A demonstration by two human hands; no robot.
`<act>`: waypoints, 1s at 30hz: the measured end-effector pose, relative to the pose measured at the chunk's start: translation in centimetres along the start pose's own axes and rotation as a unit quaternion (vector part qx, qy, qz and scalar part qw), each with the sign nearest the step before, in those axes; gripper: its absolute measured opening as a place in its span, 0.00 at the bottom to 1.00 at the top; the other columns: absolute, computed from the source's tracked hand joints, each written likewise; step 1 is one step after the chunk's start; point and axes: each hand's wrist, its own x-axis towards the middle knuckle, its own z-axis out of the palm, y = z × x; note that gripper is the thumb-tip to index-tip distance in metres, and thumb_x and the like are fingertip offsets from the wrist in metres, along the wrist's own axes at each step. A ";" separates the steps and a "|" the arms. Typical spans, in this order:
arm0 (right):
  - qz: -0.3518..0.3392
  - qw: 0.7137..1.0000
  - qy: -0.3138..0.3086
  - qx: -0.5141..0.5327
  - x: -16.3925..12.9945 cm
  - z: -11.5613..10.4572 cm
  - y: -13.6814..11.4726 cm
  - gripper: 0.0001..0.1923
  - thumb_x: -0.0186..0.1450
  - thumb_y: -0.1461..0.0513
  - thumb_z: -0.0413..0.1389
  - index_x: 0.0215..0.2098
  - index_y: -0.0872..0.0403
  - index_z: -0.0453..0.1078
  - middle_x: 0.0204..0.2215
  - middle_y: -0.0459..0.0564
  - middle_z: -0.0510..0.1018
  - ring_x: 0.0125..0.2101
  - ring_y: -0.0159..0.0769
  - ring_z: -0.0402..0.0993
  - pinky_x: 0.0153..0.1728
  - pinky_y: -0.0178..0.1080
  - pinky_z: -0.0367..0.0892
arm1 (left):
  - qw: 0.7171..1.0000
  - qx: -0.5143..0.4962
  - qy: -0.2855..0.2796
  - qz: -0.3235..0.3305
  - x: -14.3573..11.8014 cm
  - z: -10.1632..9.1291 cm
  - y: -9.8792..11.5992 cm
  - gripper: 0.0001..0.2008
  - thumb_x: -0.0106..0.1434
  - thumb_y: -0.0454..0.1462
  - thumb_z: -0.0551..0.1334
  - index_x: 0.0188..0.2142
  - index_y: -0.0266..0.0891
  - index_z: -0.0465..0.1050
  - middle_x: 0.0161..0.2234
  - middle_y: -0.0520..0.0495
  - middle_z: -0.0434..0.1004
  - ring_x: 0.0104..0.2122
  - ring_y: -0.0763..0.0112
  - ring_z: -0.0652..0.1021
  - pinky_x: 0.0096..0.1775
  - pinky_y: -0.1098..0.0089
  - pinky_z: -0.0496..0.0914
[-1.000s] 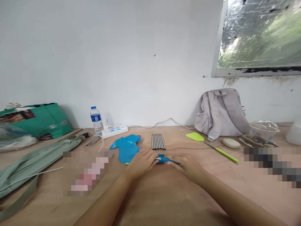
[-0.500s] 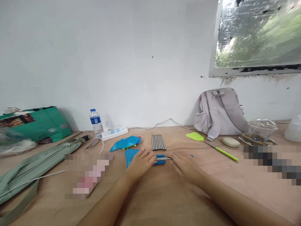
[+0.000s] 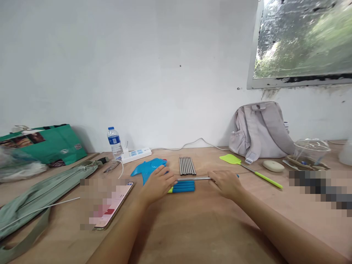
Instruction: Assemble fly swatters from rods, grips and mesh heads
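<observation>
A blue fly swatter lies across both hands, its metal rod [image 3: 199,178] showing between them. My left hand [image 3: 160,184] is closed around the rod's left end, beside the blue perforated swatter head [image 3: 147,177]. At the other end, my right hand [image 3: 226,183] grips the swatter's handle, mostly hidden; a blue tip [image 3: 238,176] pokes out past the fingers. Just below the rod, several blue handles [image 3: 184,186] lie side by side near my left hand, with a bit of lime green at their left end. Behind them rests a row of loose metal rods [image 3: 187,166].
More blue swatter heads [image 3: 155,164] lie behind my left hand. A lime-green fly swatter [image 3: 266,179] is at right, near a whitish oval object [image 3: 273,166] and a backpack [image 3: 264,132]. To the left are a phone [image 3: 117,205], power strip [image 3: 136,156] and water bottle [image 3: 114,142].
Both hands have moved apart, the right one further to the right. More of the rod shows between them, and the blue handles below are more exposed. The view has shifted slightly.
</observation>
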 end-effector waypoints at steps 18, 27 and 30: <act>0.063 0.990 0.075 -0.103 -0.7 1.2 7.3 0.14 0.56 0.57 0.45 0.17 0.54 0.65 0.15 0.48 0.72 0.17 0.30 0.62 0.21 0.35 0.36 | 0.999 0.024 0.010 -0.035 -2.0 -0.1 -2.9 0.11 0.63 0.37 0.50 0.33 0.43 0.70 0.34 0.52 0.75 0.42 0.67 0.69 0.48 0.64 0.56; 0.068 0.983 0.108 -0.132 -1.9 1.6 10.2 0.16 0.57 0.56 0.46 0.16 0.54 0.65 0.14 0.47 0.72 0.16 0.29 0.63 0.20 0.34 0.38 | 0.998 0.040 -0.007 -0.049 -2.5 -0.2 -3.5 0.12 0.63 0.37 0.49 0.32 0.43 0.70 0.32 0.52 0.75 0.41 0.67 0.69 0.47 0.64 0.57; 0.075 0.979 0.126 -0.141 -2.5 1.5 11.4 0.16 0.56 0.56 0.47 0.15 0.54 0.65 0.13 0.47 0.71 0.16 0.29 0.63 0.20 0.34 0.40 | 0.998 0.046 -0.006 -0.050 -2.4 -0.3 -3.4 0.13 0.64 0.37 0.48 0.32 0.43 0.70 0.31 0.52 0.74 0.41 0.68 0.70 0.47 0.64 0.57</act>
